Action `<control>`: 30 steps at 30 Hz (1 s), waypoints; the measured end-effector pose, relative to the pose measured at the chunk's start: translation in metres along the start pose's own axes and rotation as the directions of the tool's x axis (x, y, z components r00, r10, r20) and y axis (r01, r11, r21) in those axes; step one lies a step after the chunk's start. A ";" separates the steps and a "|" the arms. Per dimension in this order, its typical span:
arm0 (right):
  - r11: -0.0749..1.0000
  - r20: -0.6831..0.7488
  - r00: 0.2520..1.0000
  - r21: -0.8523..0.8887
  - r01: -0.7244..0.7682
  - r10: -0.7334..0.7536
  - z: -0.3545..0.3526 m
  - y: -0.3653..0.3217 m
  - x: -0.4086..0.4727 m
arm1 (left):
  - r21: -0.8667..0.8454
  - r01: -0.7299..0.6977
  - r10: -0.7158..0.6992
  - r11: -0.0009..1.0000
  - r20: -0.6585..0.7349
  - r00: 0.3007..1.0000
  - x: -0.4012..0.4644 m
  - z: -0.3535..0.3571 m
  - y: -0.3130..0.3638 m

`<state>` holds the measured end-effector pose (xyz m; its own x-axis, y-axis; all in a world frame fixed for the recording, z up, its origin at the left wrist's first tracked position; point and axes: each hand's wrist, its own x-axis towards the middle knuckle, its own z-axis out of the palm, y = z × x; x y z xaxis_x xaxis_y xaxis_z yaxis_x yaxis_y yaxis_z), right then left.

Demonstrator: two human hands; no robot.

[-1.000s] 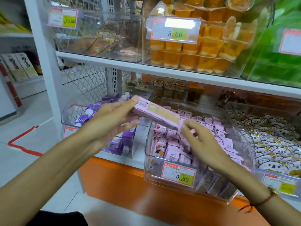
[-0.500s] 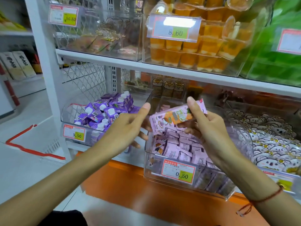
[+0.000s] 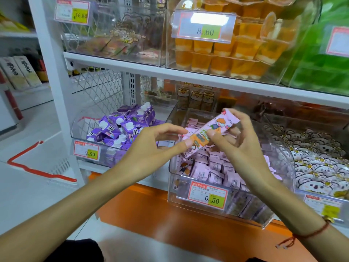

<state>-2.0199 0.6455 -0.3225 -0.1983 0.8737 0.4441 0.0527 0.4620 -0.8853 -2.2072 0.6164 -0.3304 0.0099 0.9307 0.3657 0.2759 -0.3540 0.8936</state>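
- Several purple cartons (image 3: 120, 127) sat leftmost over a tag (image 3: 86, 153) reading 9.90.
- Next, the left hand (image 3: 151, 150) pinched the pink packet (image 3: 209, 132) at its lower end.
- Its long axis slanted up rightward, above the clear bin (image 3: 172, 193) of like packets, whose label (image 3: 207, 197) read 0.50.
- Rightmost, the right hand (image 3: 243, 148) gripped the upper end, thumb on the printed front; neither hand was nearer, and the packet's writing was unreadable.

Left hand (image 3: 151, 148), right hand (image 3: 243, 146) raised; fingers (image 3: 177, 146) pinching.

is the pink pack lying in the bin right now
No, the left hand and right hand hold the pink pack up above the clear bin.
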 end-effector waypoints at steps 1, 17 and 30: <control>0.997 0.001 0.999 -0.054 0.048 -0.048 -0.002 0.000 0.000 | 0.024 0.002 -0.001 1.000 -0.025 1.000 0.000 -0.001 -0.003; 0.568 0.435 0.897 -0.719 0.400 -0.081 0.028 0.047 -0.009 | 0.058 0.190 -0.194 0.980 0.089 0.977 -0.003 0.000 -0.044; 0.698 0.443 0.881 -0.684 0.212 0.166 0.019 0.037 0.023 | 0.079 0.156 -0.162 0.985 0.069 0.984 -0.002 -0.002 -0.049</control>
<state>-2.0406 0.6801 -0.3480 -0.5995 0.7792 0.1830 0.6644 0.6120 -0.4290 -2.2221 0.6321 -0.3742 0.0317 0.9798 0.1976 0.3495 -0.1961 0.9162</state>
